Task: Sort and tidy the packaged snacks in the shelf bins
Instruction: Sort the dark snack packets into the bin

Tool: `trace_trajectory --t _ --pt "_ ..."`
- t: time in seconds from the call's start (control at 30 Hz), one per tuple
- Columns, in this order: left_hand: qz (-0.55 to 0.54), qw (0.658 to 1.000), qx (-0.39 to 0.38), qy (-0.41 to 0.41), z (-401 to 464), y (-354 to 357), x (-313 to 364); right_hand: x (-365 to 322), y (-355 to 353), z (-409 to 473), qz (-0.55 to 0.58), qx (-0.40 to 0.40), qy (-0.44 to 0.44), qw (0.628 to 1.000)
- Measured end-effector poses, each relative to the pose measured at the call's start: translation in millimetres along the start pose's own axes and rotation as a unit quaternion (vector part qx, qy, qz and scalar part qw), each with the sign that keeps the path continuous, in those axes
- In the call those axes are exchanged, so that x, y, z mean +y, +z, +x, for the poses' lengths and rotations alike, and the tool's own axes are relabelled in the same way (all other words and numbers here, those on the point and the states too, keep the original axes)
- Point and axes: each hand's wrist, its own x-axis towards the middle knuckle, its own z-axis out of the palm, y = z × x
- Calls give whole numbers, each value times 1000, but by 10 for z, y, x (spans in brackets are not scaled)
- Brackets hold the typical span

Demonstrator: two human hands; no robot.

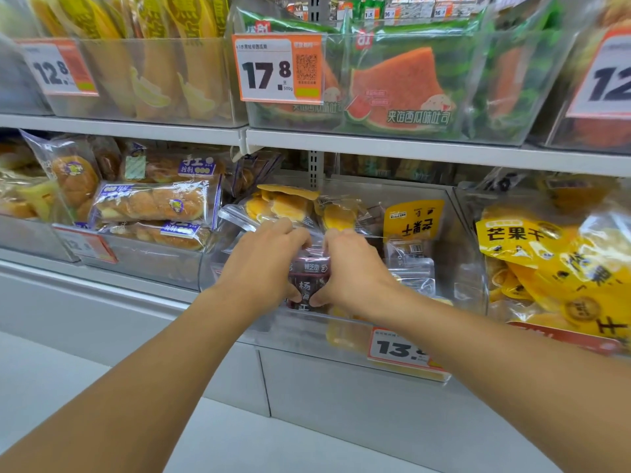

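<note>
Both hands reach into a clear plastic shelf bin (471,268) on the lower shelf. My left hand (266,264) and my right hand (351,268) grip the two sides of a dark red snack pack (309,285) with white characters, thumbs on its front, fingers curled behind it. Behind the pack lie clear bags of yellow dried fruit (283,206) and an upside-down yellow pack (413,220). More clear wrapped packs (413,274) sit to the right of my right hand.
A bin of wrapped bread rolls (153,206) stands to the left, and a bin of yellow mango bags (546,268) to the right. Above, the upper shelf holds watermelon toast bags (403,83) and yellow packs (153,73). Price tags (399,349) hang on the bin fronts.
</note>
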Motion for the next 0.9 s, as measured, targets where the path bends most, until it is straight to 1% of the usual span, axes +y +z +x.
trace_trajectory --t 0.07,0.17,0.2,0.3,0.37,0.43,0.47,0.53,0.67,0.77,0.9 --pt "28 999 -11 -23 19 -3 15 -22 0 12 13 -29 -6 999" --pt "74 996 -21 -40 23 -29 84 45 -215 -28 13 -128 -26 991" --pt "92 995 -18 -39 15 -39 117 98 -344 -56 3 -134 -30 991" --pt "135 990 1 -27 3 -74 200 345 -740 -96 -46 -68 -14 997" --pt "138 990 -1 -21 3 -92 260 532 -828 -63 -138 -37 10 990" --pt "129 992 -9 -8 16 -103 311 635 -756 -35 -213 -65 41 974" --pt "119 993 -13 -1 25 -104 331 672 -693 -16 -225 -88 56 969" --pt "93 995 -25 9 32 -104 354 712 -615 33 -220 -106 70 967" --pt "43 997 -56 27 23 -111 295 725 -643 112 -183 -101 84 974" --pt "26 996 -75 35 23 -157 147 744 -657 116 -158 -81 58 982" --pt "16 998 -55 25 28 -128 -2 771 -670 121 -180 -103 37 977"
